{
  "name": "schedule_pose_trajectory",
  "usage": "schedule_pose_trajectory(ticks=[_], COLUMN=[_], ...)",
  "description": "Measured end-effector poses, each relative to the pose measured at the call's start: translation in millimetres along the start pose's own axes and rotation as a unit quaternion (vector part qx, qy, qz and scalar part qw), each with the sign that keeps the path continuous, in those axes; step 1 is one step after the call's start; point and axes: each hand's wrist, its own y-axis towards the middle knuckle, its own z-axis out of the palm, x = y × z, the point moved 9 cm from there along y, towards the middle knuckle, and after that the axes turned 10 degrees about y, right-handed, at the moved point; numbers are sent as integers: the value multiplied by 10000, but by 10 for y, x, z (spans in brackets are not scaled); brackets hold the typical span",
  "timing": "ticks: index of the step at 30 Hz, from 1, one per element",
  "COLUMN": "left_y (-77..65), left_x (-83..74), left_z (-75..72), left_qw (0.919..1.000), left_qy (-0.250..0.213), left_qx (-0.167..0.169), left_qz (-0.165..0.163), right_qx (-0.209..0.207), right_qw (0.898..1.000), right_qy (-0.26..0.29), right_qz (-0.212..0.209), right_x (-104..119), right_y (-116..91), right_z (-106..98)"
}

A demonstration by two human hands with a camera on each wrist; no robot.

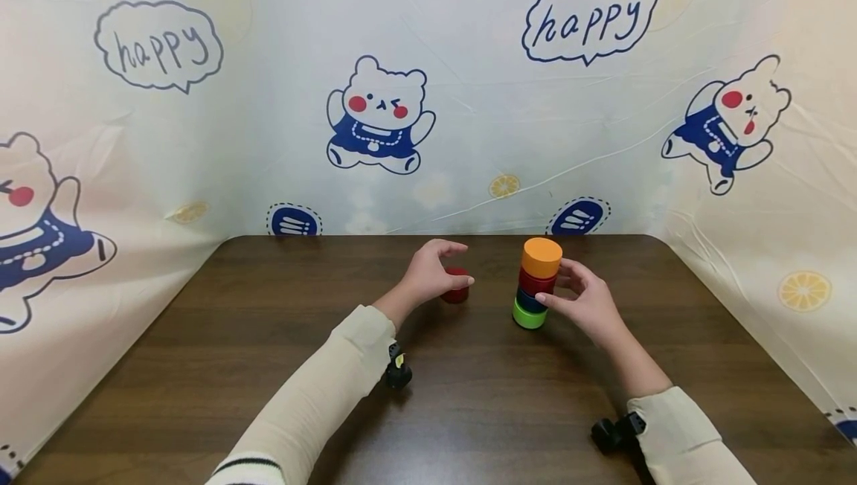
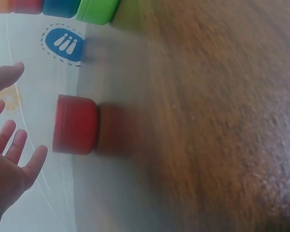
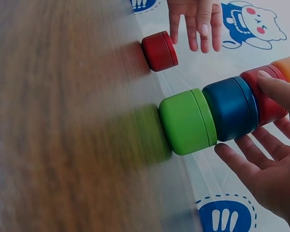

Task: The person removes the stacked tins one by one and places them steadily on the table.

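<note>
A tower of small round lidded-looking pots stands upright in the head view: a green pot (image 1: 529, 315) at the bottom, then a blue pot (image 3: 230, 108), a red pot (image 1: 538, 281) and an orange pot (image 1: 542, 257) on top. My right hand (image 1: 589, 303) is at the tower's right side, its thumb in front and the extended fingers partly hidden behind; firm contact is hard to make out. My left hand (image 1: 426, 274) is open around a separate red pot (image 2: 76, 124) on the table, thumb and fingers spread. The left wrist view shows space between fingers and pot.
The dark wooden table (image 1: 268, 366) ends at a pale printed curtain (image 1: 469, 83) behind and on both sides. Black wrist cameras (image 1: 399, 370) sit on both sleeves. The lone red pot stands left of the tower, with a gap between.
</note>
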Motion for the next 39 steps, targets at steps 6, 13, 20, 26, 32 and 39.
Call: schedule_pose_trajectory(ticks=[6,13,20,26,32,39], left_y=[7,19,32,22,12,2], left_x=[-100,-205,-316,-449,-555,-691], left_z=[-59,-76,-36,-16,10,36], left_qw=[9999,9998,9971,9938,9919,9902], left_qy=[11,-149,-656,-873,-962,-1033], left_qx=[-124,-88,133,289,387,427], left_qz=[75,116,351,626,728,835], right_qx=[1,-10,-26,-39,-47,-42], right_qw=[10000,10000,9999,9999,9999,9999], right_qy=[68,79,91,90,86,97], right_qz=[27,-20,-45,-46,-28,-36], right_x=[8,12,16,17,16,5], right_y=[-15,-20,-22,-18,-17,-6], right_z=[11,5,6,9,9,9])
